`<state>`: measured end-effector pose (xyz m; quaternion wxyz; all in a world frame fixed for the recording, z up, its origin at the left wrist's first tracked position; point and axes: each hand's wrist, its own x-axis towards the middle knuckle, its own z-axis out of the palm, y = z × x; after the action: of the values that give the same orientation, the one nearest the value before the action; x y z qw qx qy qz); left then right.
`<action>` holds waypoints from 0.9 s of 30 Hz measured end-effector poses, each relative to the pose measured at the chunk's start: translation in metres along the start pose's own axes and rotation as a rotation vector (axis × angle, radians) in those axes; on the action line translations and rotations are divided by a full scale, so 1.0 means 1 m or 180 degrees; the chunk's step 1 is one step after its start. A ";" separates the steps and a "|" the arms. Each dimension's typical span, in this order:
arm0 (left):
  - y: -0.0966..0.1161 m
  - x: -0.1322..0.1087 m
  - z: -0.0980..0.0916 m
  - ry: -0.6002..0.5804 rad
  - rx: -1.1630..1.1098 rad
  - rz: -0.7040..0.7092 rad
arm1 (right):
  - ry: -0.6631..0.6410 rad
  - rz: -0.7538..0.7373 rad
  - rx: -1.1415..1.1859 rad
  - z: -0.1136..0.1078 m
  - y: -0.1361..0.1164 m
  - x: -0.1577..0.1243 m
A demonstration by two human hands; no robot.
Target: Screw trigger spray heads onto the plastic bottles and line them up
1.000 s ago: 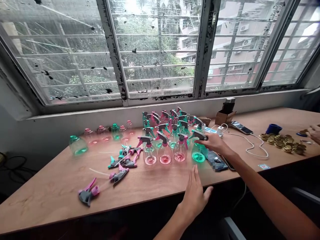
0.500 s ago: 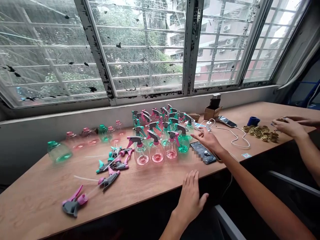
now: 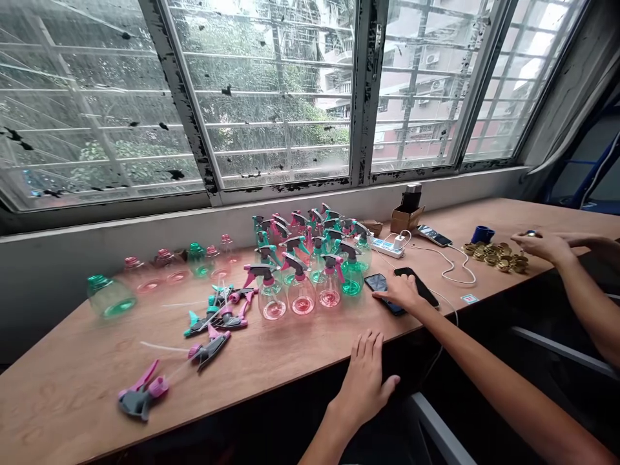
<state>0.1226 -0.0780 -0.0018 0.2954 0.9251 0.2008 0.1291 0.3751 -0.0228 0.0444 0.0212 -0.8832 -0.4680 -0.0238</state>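
My left hand (image 3: 365, 381) lies on the front edge of the table with its fingers stretched out and thumb apart, holding nothing. My right hand (image 3: 401, 292) is over two phones, a finger touching the screen of the left smartphone (image 3: 376, 282). The other, a dark phone (image 3: 420, 287), lies beside it, partly under the hand. Just left of the phones stands a cluster of spray bottles in clear pink and green, among them a green spray bottle (image 3: 352, 276) and a pink spray bottle (image 3: 303, 294). Loose trigger sprayer heads (image 3: 209, 350) lie further left.
Bottles without heads, such as a green bottle (image 3: 111, 298), are at the left by the wall. A power strip (image 3: 387, 247), a charging phone (image 3: 434, 235) and its cable (image 3: 448, 271) lie behind. At the right, another person's hands (image 3: 545, 245) work near gold-coloured parts (image 3: 498, 257).
My right hand has come down and toward me from above the phones to touch the left one's screen. The left hand stays put. The view has shifted slightly.
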 end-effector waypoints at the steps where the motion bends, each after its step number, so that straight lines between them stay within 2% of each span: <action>1: 0.000 0.000 -0.001 -0.0012 -0.0015 0.0010 | -0.0025 0.0011 -0.0027 0.000 0.000 0.000; 7: 0.000 -0.003 -0.010 -0.0184 -0.0133 0.0122 | -0.0068 0.0003 -0.0169 0.000 -0.001 -0.017; 14: 0.010 -0.021 -0.034 -0.0429 -0.0255 0.0461 | 0.0015 0.0052 -0.0225 0.004 -0.008 -0.046; 21: 0.015 -0.017 -0.043 0.0107 -0.0247 0.0193 | -0.0140 0.0154 -0.0029 0.002 -0.030 -0.039; 24: 0.012 -0.020 -0.047 0.0208 -0.0224 0.0150 | -0.0249 0.0096 0.0122 -0.006 -0.027 -0.031; 27: 0.008 -0.037 -0.060 0.0369 -0.0151 0.0112 | -0.0210 -0.0013 0.0230 -0.017 -0.013 -0.028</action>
<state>0.0707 -0.0708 0.0460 0.3028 0.9122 0.1982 0.1923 0.3486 -0.0396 0.0600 0.0376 -0.8812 -0.4707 0.0222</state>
